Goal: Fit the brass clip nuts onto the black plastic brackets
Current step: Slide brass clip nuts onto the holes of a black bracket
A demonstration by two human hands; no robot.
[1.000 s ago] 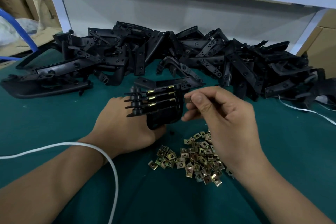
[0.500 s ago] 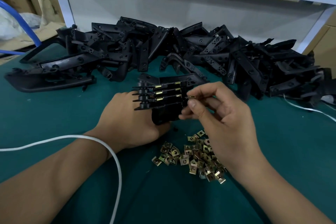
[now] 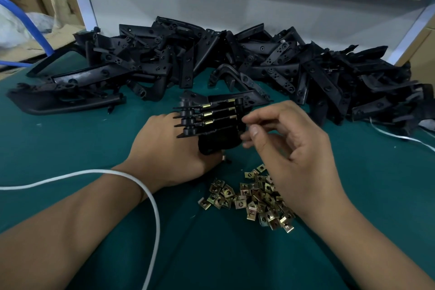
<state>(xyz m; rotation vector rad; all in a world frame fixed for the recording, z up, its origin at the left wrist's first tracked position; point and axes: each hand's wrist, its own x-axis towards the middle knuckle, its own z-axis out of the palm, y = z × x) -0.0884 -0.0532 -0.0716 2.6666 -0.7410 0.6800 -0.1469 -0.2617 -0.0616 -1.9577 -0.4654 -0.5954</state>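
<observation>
My left hand (image 3: 164, 155) grips a stack of several black plastic brackets (image 3: 211, 122) upright on the green table. Brass clip nuts (image 3: 207, 114) sit on the upper three brackets, at the middle and at the right end. The lowest bracket shows no brass. My right hand (image 3: 289, 148) is at the stack's right end, blurred, its thumb and forefinger curled together in a pinch against the bracket ends. The nut between those fingertips is hidden. A loose heap of brass clip nuts (image 3: 249, 198) lies on the table below the stack, partly under my right wrist.
A long pile of black plastic brackets (image 3: 235, 66) stretches across the back of the green table (image 3: 364, 183). A white cord (image 3: 150, 207) loops over my left forearm. Another white cord (image 3: 400, 136) lies at the right. A white frame and cardboard boxes stand behind.
My right hand has brought the pinched nut from just right of the stack up against the bracket ends. My left hand keeps holding the stack still. The view has shifted slightly.
</observation>
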